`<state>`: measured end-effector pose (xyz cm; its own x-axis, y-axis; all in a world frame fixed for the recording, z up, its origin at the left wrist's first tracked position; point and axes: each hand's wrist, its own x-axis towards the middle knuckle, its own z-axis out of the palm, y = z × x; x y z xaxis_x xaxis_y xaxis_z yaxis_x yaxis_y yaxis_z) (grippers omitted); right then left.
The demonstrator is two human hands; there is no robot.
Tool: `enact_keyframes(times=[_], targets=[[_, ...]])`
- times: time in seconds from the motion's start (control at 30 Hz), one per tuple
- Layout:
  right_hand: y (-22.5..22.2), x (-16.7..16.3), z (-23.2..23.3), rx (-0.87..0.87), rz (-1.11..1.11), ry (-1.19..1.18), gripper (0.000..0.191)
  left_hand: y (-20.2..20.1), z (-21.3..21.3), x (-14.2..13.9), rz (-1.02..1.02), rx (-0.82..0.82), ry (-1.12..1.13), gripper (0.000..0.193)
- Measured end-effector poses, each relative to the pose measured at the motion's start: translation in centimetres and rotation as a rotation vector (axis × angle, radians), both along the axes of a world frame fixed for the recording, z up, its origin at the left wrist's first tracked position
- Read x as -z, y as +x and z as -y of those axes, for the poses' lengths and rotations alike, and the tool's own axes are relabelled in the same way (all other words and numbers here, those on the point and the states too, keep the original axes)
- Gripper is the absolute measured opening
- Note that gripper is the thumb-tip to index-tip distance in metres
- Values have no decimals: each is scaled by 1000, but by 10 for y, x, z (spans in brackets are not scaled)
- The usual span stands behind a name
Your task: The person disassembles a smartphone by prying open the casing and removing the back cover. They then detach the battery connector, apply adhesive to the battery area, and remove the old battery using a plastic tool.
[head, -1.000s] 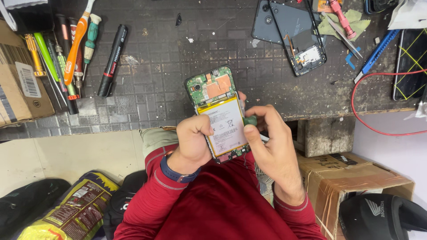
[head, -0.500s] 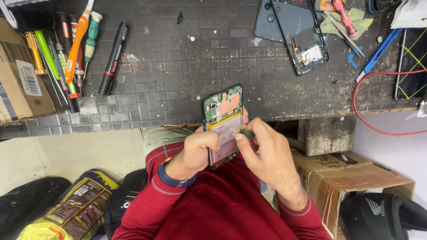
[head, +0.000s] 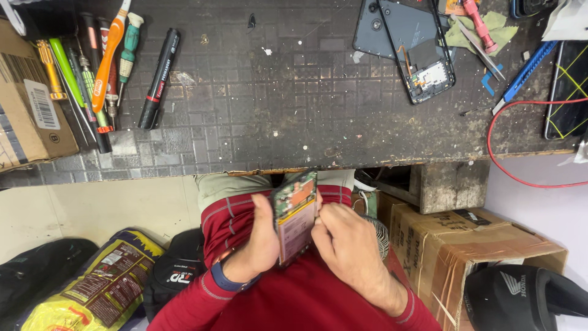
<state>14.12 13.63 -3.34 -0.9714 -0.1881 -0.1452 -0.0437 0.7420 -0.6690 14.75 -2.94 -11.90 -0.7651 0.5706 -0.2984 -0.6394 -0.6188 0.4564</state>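
An opened phone (head: pixel 295 214), back cover off, shows a green circuit board, orange parts and a pale battery. It is tilted on edge over my lap, below the workbench's front edge. My left hand (head: pixel 260 242) grips its left side from behind. My right hand (head: pixel 346 242) presses against its right edge with fingers curled on it. I wear red sleeves and a blue wrist band.
The dark workbench mat (head: pixel 275 110) holds several screwdrivers (head: pixel 107 61), a black marker (head: pixel 159 79), a dismantled phone frame (head: pixel 413 46), tweezers and a red cable (head: pixel 520 165). Cardboard boxes (head: pixel 471 245), a helmet (head: pixel 527 297) and bags (head: pixel 92 288) lie below.
Both hands have drawn the phone down from above the bench edge toward my lap and turned it more edge-on to the camera.
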Motion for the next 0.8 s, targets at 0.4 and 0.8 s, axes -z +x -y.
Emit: enact_keyframes(times=[0.4, 0.8], targets=[[-2, -9, 2, -18, 51, 135, 17, 11, 7, 0, 40, -41, -82, 96], [1, -2, 2, -58, 24, 61, 14, 7, 6, 1, 3, 49, -82, 97]])
